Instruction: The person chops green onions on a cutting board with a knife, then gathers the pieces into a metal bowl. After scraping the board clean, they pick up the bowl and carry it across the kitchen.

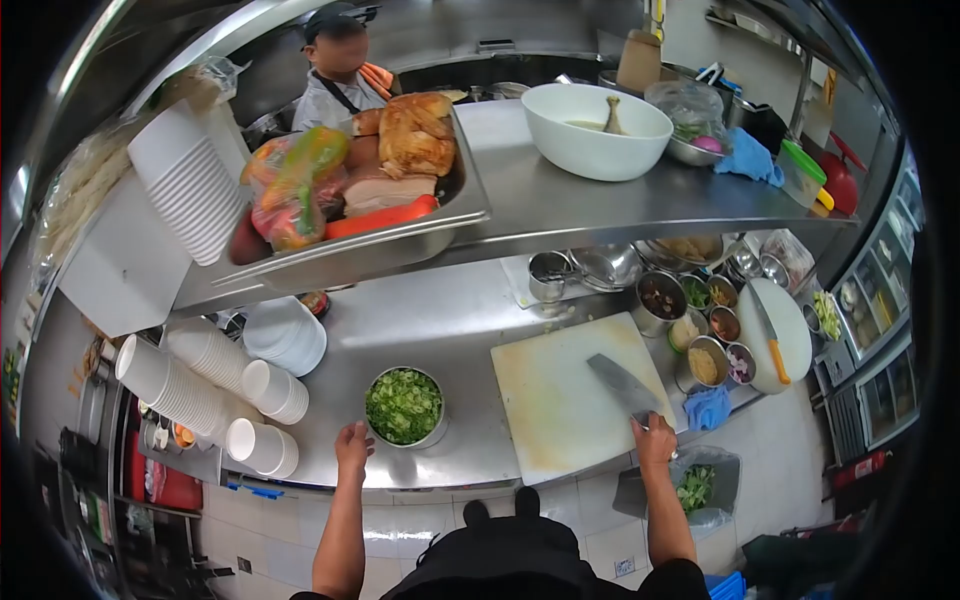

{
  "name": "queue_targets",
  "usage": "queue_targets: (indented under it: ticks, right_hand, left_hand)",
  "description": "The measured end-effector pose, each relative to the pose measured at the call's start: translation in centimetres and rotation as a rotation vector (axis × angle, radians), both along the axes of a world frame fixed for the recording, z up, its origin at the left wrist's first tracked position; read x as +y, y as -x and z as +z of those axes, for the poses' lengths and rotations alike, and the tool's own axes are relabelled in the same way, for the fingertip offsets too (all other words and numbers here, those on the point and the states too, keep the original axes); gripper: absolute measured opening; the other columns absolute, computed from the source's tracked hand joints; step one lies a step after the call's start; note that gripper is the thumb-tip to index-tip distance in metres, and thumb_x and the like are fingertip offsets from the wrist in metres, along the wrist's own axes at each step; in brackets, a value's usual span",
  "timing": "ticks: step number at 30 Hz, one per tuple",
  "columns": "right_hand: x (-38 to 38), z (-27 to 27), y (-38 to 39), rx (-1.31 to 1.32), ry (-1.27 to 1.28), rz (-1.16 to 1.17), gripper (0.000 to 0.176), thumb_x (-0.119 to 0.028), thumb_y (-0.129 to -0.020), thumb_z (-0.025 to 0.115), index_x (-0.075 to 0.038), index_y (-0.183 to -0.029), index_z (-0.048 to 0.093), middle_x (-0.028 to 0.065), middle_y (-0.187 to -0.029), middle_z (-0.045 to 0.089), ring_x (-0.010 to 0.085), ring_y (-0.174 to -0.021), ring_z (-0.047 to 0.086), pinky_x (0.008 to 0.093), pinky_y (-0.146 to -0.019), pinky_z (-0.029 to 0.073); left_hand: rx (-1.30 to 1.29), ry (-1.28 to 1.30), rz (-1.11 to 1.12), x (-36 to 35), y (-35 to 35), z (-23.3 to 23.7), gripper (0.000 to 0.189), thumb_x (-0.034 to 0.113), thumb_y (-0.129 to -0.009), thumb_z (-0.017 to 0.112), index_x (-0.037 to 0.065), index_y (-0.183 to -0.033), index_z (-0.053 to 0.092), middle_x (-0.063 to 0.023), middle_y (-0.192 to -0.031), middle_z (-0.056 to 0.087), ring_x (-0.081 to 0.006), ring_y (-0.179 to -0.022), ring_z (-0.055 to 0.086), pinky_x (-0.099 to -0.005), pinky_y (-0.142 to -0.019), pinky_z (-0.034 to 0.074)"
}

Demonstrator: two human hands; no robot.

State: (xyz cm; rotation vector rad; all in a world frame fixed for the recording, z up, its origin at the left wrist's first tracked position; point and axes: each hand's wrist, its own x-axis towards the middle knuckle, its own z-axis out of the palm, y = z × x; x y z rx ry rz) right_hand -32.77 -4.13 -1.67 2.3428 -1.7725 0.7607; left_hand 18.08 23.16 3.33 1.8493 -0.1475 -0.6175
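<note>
My right hand (654,440) is closed around the handle of a cleaver (618,382). Its broad blade lies over the right part of a white cutting board (535,385), pointing up and to the left. My left hand (353,446), fingers loosely curled and holding nothing, is right beside the lower left rim of a round metal container. Chopped green onions (403,405) fill that container. To the right of the board are several small metal containers of ingredients, with minced garlic (704,366) and diced red onion (740,363) among them.
Stacked white tubs (262,447) stand at the left. An overhead shelf (560,205) bears a meat tray (470,215) and a white bowl (597,160). A second knife (768,325) rests on a round board at right. A bin (725,490) sits below; a person (335,75) stands opposite.
</note>
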Motion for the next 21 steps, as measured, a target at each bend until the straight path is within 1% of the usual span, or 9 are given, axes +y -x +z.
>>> queue_targets:
  ticks: [2, 5, 6, 8, 9, 10, 15, 19, 21]
  right_hand:
    - [-0.6, -1.5, -0.1, -0.007, -0.006, 0.059, 0.037, -0.027, -0.070, 0.080, -0.005, -0.094, 0.064, 0.0126, -0.082, 0.066, 0.0342, -0.072, 0.064, 0.0429, -0.063, 0.050]
    - [-1.1, -1.8, -0.9, -0.028, 0.032, 0.155, 0.033, -0.026, -0.072, 0.078, -0.005, -0.094, 0.064, 0.0119, -0.083, 0.065, 0.0327, -0.077, 0.063, 0.0425, -0.069, 0.049]
    - [-1.2, -1.6, -1.3, -0.042, 0.071, 0.186, 0.032, -0.025, -0.072, 0.077, -0.005, -0.094, 0.064, 0.0115, -0.084, 0.065, 0.0319, -0.078, 0.062, 0.0427, -0.072, 0.048]
    - [-0.9, -1.2, -2.2, 0.009, -0.081, 0.106, 0.033, -0.023, -0.071, 0.076, -0.005, -0.095, 0.064, 0.0121, -0.087, 0.065, 0.0329, -0.084, 0.061, 0.0447, -0.077, 0.046]
    - [-0.1, 0.4, -3.4, 0.086, -0.060, 0.054, 0.030, -0.021, -0.073, 0.075, -0.004, -0.096, 0.063, 0.0137, -0.094, 0.064, 0.0338, -0.092, 0.059, 0.0448, -0.080, 0.045]
    - [0.7, 2.0, -4.9, 0.039, -0.055, 0.017, 0.030, -0.020, -0.074, 0.074, -0.003, -0.096, 0.063, 0.0158, -0.101, 0.062, 0.0348, -0.098, 0.057, 0.0452, -0.083, 0.044]
    - [0.4, 2.3, -9.4, -0.194, -0.054, 0.161, 0.019, -0.005, -0.081, 0.063, 0.002, -0.099, 0.062, 0.0221, -0.106, 0.060, 0.0418, -0.100, 0.057, 0.0490, -0.087, 0.047]
    - [-5.0, 2.0, -12.8, -0.215, 0.024, 0.389, 0.016, 0.001, -0.083, 0.059, 0.003, -0.098, 0.062, 0.0248, -0.103, 0.059, 0.0423, -0.099, 0.058, 0.0474, -0.087, 0.049]
    - [-9.7, 2.2, -14.5, -0.255, -0.073, 0.332, 0.012, 0.001, -0.083, 0.057, 0.003, -0.094, 0.062, 0.0251, -0.099, 0.059, 0.0422, -0.097, 0.058, 0.0461, -0.085, 0.050]
  left_hand:
    - [0.198, 0.187, 0.018, -0.5, -0.7, -1.4, 0.033, 0.029, -0.093, 0.061, 0.002, -0.111, 0.057, -0.0099, -0.099, 0.064, -0.0198, -0.077, 0.065, -0.0353, -0.067, 0.055]
    - [0.226, 0.157, -0.057, -0.7, -1.9, -2.6, 0.027, 0.025, -0.091, 0.061, 0.006, -0.108, 0.054, -0.0086, -0.095, 0.063, -0.0202, -0.070, 0.063, -0.0342, -0.064, 0.055]
    - [0.234, 0.151, -0.059, -0.7, -1.9, -2.6, 0.027, 0.025, -0.091, 0.061, 0.006, -0.108, 0.054, -0.0086, -0.095, 0.063, -0.0202, -0.070, 0.063, -0.0342, -0.064, 0.055]
    - [0.193, 0.156, 0.059, -1.1, -1.6, -2.3, 0.020, 0.020, -0.087, 0.062, 0.009, -0.101, 0.052, -0.0072, -0.090, 0.063, -0.0192, -0.068, 0.063, -0.0321, -0.059, 0.054]
    - [0.212, 0.135, 0.047, -1.1, -2.0, -2.4, 0.020, 0.020, -0.087, 0.062, 0.009, -0.101, 0.052, -0.0072, -0.090, 0.063, -0.0192, -0.068, 0.063, -0.0321, -0.059, 0.054]
    - [0.213, 0.145, 0.039, -1.1, -2.5, -2.7, 0.019, 0.018, -0.086, 0.062, 0.010, -0.098, 0.052, -0.0070, -0.089, 0.062, -0.0189, -0.068, 0.063, -0.0310, -0.057, 0.053]
    - [0.278, 0.122, -0.044, -1.3, -2.6, -3.1, 0.014, 0.014, -0.083, 0.061, 0.010, -0.093, 0.051, -0.0064, -0.083, 0.062, -0.0180, -0.063, 0.063, -0.0297, -0.050, 0.051]
    - [0.250, 0.055, -0.099, -1.3, -2.4, -3.2, 0.010, 0.011, -0.082, 0.058, 0.010, -0.088, 0.050, -0.0062, -0.074, 0.060, -0.0173, -0.052, 0.060, -0.0282, -0.042, 0.047]
    - [0.244, 0.038, -0.129, -1.7, -2.3, -2.4, 0.009, 0.011, -0.082, 0.057, 0.010, -0.087, 0.050, -0.0061, -0.071, 0.059, -0.0171, -0.049, 0.059, -0.0278, -0.040, 0.046]
